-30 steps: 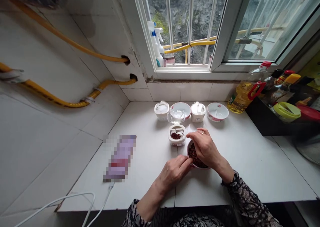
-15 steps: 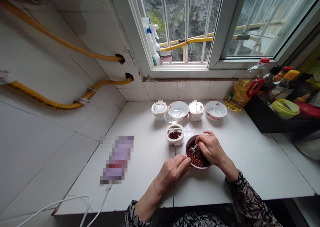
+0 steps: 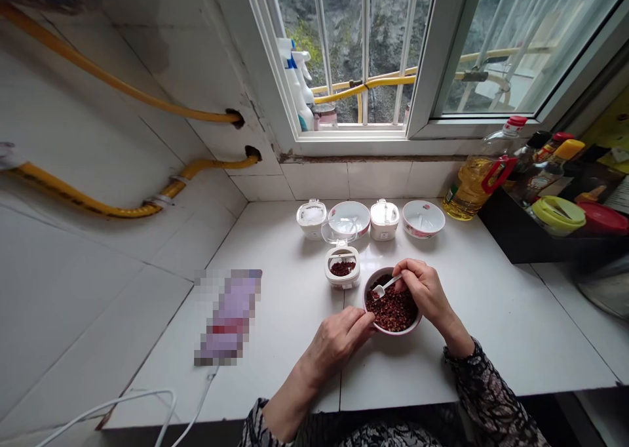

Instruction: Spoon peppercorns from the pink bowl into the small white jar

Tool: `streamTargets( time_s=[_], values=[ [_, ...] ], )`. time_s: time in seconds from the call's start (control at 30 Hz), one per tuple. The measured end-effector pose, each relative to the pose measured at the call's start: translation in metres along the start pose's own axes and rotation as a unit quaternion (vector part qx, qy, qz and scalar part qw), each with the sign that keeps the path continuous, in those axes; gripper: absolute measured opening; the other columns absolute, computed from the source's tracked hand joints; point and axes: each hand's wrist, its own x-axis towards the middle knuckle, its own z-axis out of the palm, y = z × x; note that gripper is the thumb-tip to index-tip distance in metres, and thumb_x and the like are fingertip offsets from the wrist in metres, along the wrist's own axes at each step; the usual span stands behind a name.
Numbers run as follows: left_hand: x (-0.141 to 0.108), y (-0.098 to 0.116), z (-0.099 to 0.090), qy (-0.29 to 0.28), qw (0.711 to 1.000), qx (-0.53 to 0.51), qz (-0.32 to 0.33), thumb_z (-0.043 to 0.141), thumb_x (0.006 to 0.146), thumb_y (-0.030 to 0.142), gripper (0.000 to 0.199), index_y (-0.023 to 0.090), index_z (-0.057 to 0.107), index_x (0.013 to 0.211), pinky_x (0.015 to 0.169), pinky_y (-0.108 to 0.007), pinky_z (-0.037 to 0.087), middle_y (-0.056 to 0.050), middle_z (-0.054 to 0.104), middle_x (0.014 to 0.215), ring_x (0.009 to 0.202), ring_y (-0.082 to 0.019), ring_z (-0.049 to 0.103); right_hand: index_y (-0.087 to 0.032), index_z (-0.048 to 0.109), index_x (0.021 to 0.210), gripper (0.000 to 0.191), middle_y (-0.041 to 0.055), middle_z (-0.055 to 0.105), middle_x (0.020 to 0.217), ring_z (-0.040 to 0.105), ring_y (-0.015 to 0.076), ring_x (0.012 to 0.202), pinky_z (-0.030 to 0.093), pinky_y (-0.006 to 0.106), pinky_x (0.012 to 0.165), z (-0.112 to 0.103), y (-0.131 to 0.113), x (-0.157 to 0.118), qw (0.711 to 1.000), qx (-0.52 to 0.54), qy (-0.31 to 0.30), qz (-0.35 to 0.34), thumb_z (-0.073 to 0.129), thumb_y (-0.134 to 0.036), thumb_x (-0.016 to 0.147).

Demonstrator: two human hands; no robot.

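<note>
A bowl [image 3: 419,321] of dark red dried bits [image 3: 396,310] stands on the white counter. My left hand [image 3: 339,335] grips its left rim between thumb and fingers. Above the bowl's right side, my right hand [image 3: 423,290] pinches the handle of a small white spoon [image 3: 380,291]; the spoon's head is over the bits at the upper left, with a few in it. Just left of the bowl sits an open white jar [image 3: 343,278] with similar dark red bits, its clear lid raised.
Behind stand two white jars [image 3: 311,229] [image 3: 384,231] and two white bowls [image 3: 360,212] [image 3: 424,229]. An oil bottle [image 3: 466,185] and a black rack [image 3: 506,234] of condiments are at the right. A blurred purple object [image 3: 230,316] with a white cable [image 3: 199,404] lies left.
My right hand has shifted slightly right, and the spoon has lifted, showing more of its handle. My left hand stays on the rim.
</note>
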Motion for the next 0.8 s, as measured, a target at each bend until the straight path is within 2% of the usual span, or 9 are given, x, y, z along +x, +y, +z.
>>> streamTargets(
  time_s=[0.17, 0.27, 0.33, 0.43, 0.53, 0.6, 0.67, 0.73, 0.8],
  values=[
    [0.000, 0.000, 0.000, 0.007, 1.000, 0.007, 0.005, 0.038, 0.105, 0.026, 0.020, 0.014, 0.054, 0.106, 0.053, -0.023, 0.048, -0.004, 0.065, 0.079, 0.066, -0.014, 0.062, -0.020, 0.060, 0.069, 0.018, -0.0036, 0.053, 0.049, 0.052, 0.0143, 0.050, 0.042, 0.028, 0.058, -0.001, 0.001, 0.002, 0.996, 0.076, 0.004, 0.050, 0.045, -0.026, 0.077],
    [0.001, 0.000, 0.001, 0.008, 1.000, 0.004, 0.005, 0.038, 0.105, 0.026, 0.020, 0.014, 0.054, 0.105, 0.053, -0.023, 0.048, -0.004, 0.064, 0.078, 0.065, -0.014, 0.061, -0.019, 0.060, 0.074, 0.018, -0.0032, 0.055, 0.050, 0.052, 0.0138, 0.050, 0.042, 0.027, 0.056, -0.001, -0.001, 0.005, 0.987, 0.138, 0.005, 0.077, 0.047, -0.031, 0.078],
    [0.000, 0.000, 0.001, 0.007, 1.000, 0.000, 0.005, 0.039, 0.105, 0.025, 0.019, 0.014, 0.055, 0.105, 0.053, -0.023, 0.048, -0.004, 0.064, 0.078, 0.065, -0.014, 0.061, -0.019, 0.060, 0.078, 0.018, -0.0022, 0.058, 0.054, 0.054, 0.0141, 0.053, 0.044, 0.027, 0.058, 0.001, -0.005, 0.008, 0.984, 0.164, 0.011, 0.067, 0.049, -0.033, 0.080],
    [-0.001, -0.001, 0.002, 0.006, 1.000, 0.000, 0.006, 0.040, 0.104, 0.024, 0.018, 0.014, 0.055, 0.107, 0.054, -0.024, 0.048, -0.005, 0.064, 0.079, 0.066, -0.014, 0.061, -0.019, 0.060, 0.087, 0.019, 0.0004, 0.064, 0.064, 0.060, 0.0156, 0.062, 0.048, 0.029, 0.063, 0.010, -0.014, 0.009, 0.987, 0.156, 0.026, 0.011, 0.047, -0.033, 0.088],
    [-0.002, -0.001, 0.004, 0.016, 1.000, 0.000, 0.010, 0.042, 0.103, 0.023, 0.016, 0.013, 0.055, 0.108, 0.055, -0.024, 0.049, -0.005, 0.064, 0.079, 0.065, -0.014, 0.061, -0.019, 0.060, 0.097, 0.019, 0.0053, 0.070, 0.080, 0.065, 0.0187, 0.077, 0.050, 0.033, 0.072, 0.023, -0.017, 0.008, 0.993, 0.055, 0.026, -0.097, 0.042, -0.025, 0.094],
    [-0.002, -0.001, 0.004, 0.023, 1.000, 0.000, 0.011, 0.043, 0.103, 0.021, 0.016, 0.013, 0.055, 0.108, 0.054, -0.024, 0.049, -0.005, 0.063, 0.078, 0.064, -0.014, 0.061, -0.019, 0.061, 0.099, 0.022, 0.0075, 0.072, 0.086, 0.065, 0.0206, 0.082, 0.049, 0.038, 0.081, 0.031, -0.016, 0.007, 0.978, -0.058, 0.003, -0.203, 0.040, -0.015, 0.094],
    [-0.001, -0.001, 0.004, 0.026, 1.000, 0.000, 0.012, 0.043, 0.102, 0.021, 0.015, 0.013, 0.056, 0.106, 0.053, -0.024, 0.048, -0.004, 0.062, 0.076, 0.063, -0.014, 0.060, -0.019, 0.062, 0.100, 0.028, 0.0074, 0.073, 0.088, 0.064, 0.0209, 0.082, 0.045, 0.043, 0.090, 0.034, -0.014, 0.007, 0.945, -0.148, -0.018, -0.290, 0.039, -0.007, 0.091],
    [-0.001, -0.001, 0.004, 0.024, 1.000, -0.001, 0.011, 0.043, 0.102, 0.021, 0.015, 0.013, 0.056, 0.105, 0.053, -0.024, 0.048, -0.004, 0.062, 0.076, 0.063, -0.015, 0.060, -0.020, 0.062, 0.103, 0.031, 0.0060, 0.073, 0.089, 0.064, 0.0200, 0.081, 0.043, 0.045, 0.095, 0.031, -0.013, 0.007, 0.929, -0.175, -0.006, -0.327, 0.038, -0.003, 0.090],
    [0.000, -0.001, 0.003, 0.020, 1.000, -0.002, 0.008, 0.043, 0.102, 0.022, 0.016, 0.013, 0.056, 0.105, 0.053, -0.024, 0.048, -0.005, 0.062, 0.077, 0.064, -0.015, 0.060, -0.021, 0.062, 0.104, 0.029, 0.0041, 0.072, 0.085, 0.064, 0.0193, 0.078, 0.043, 0.043, 0.094, 0.022, -0.012, 0.007, 0.933, -0.155, 0.034, -0.324, 0.041, -0.005, 0.091]
  ],
)
